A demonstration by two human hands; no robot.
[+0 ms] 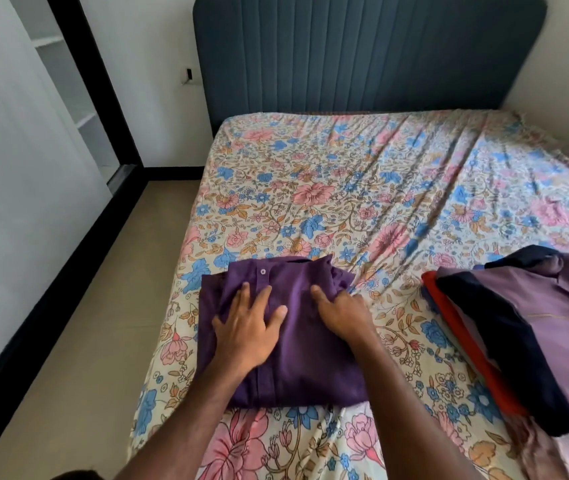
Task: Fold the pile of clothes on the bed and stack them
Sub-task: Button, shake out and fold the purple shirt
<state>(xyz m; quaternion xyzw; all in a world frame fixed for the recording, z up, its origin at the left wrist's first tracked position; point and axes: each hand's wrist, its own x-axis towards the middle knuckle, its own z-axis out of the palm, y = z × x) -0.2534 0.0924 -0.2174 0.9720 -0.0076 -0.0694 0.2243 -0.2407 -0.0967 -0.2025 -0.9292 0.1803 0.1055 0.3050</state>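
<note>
left hand [246,327] flat, fingers spread, pressed on folded purple shirt [296,358] | right hand [341,311] flat on it | collar pointed toward headboard [362,53]

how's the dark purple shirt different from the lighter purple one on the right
The dark purple shirt is a deep violet; the lighter purple shirt is a dusty mauve. The dark one lies alone on the bed sheet under the left hand and right hand; the lighter one tops a stack, untouched. Both are folded, collared shirts.

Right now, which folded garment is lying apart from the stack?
The dark purple shirt under the left hand and right hand; the stack at the right holds lilac, navy and red ones.
</note>
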